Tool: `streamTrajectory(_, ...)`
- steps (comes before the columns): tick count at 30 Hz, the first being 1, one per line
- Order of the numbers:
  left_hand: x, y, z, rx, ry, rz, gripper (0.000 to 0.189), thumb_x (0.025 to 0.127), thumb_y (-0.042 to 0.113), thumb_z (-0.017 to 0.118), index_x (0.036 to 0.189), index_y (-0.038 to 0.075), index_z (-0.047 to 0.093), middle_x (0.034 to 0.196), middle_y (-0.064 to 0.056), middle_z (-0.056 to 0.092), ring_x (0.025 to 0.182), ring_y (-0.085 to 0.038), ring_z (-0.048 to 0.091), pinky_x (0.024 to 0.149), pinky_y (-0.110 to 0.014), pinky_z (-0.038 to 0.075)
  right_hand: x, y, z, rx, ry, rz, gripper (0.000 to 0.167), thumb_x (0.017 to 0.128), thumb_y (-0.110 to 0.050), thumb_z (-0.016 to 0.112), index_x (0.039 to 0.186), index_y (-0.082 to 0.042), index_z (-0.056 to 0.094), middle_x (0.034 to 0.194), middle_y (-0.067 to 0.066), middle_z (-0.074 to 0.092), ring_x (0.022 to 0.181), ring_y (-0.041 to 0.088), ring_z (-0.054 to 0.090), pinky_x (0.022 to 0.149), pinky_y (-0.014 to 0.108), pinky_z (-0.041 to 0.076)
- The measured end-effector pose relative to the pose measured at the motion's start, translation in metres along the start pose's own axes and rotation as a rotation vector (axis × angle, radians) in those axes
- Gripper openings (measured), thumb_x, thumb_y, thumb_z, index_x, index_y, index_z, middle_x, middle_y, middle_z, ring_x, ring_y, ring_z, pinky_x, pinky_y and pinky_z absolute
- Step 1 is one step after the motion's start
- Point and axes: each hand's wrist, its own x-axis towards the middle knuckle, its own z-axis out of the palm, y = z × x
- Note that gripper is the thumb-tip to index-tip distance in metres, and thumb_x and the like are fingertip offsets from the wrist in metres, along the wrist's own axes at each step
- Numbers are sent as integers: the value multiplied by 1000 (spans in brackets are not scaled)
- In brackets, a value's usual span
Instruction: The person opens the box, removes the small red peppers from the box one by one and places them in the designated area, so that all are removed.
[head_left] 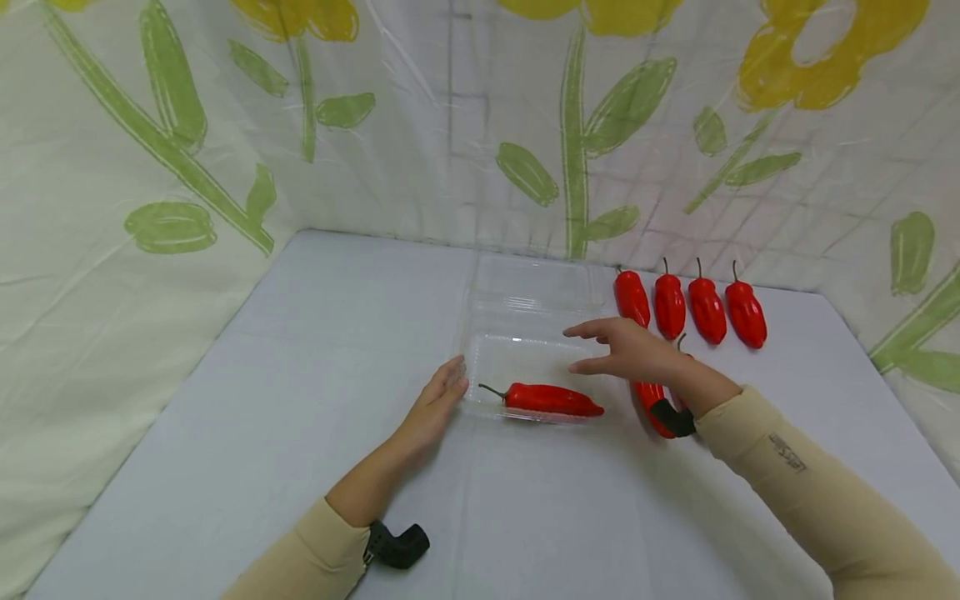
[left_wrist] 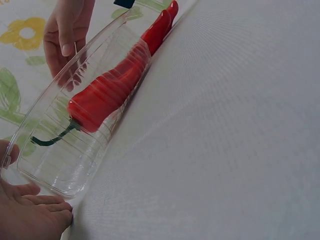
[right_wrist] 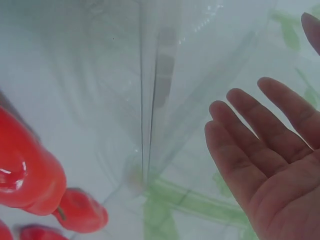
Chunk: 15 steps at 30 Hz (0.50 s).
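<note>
A clear plastic container (head_left: 525, 350) with its lid (head_left: 532, 283) folded back lies mid-table. One red pepper (head_left: 551, 400) with a green stem lies crosswise along the container's near side. At the left end, my left hand (head_left: 437, 404) holds the container's edge; in the left wrist view a fingertip (left_wrist: 7, 152) shows at the rim, with the other fingers against the outside. Above the container's right side hovers my right hand (head_left: 626, 350), holding nothing, thumb and fingers apart. Its palm and extended fingers (right_wrist: 245, 145) show in the right wrist view.
Several more red peppers (head_left: 707, 310) stand in a row at the back right, stems pointing away. Other peppers (head_left: 651, 400) lie nearer, partly hidden by my right forearm. A flower-printed sheet (head_left: 412, 150) hangs behind the white table (head_left: 300, 367).
</note>
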Motion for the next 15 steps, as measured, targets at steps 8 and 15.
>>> streamTrajectory(8,1,-3,0,0,1,2,52,100,19,39,146,2,23,153,-19,22,143,-33,17,116,-48,14,12,-9,10,-53,-68,-27,57,81,-29,70,133,-12,52,133,16,54,122,36,48,95,49,48)
streamTrajectory(15,1,-2,-1,-19,-1,10,51,100,18,38,146,1,22,153,-20,21,143,-33,16,116,-48,14,18,-22,18,-46,-137,-48,54,85,-25,67,133,-9,51,133,16,54,124,35,48,98,49,46)
